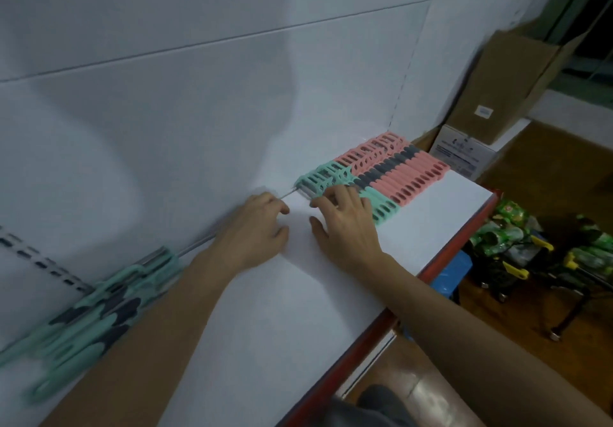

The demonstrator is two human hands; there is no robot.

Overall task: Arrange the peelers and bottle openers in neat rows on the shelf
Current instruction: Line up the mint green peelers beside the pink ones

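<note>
White shelf (331,310) holds pink rows (414,174); beside them the right hand (348,227) spreads its fingers on green peelers (318,178), left hand (258,227) curled, hold unclear; a shove may skew them

Both bare forearms reach in from the near side, well apart. The left hand (255,227) lies palm down, fingers curled under, grip unclear. Just right of it, the right hand (346,227) spreads lightly bent fingers, thumb pointing left.

- Left grip (255,227) and right grip (345,227) — both bare.
- Left forearm (149,327) and right forearm (481,327) — bare along their whole visible length.
- Grey cloth garment (381,405) at the bottom edge, dull and creased.
</note>
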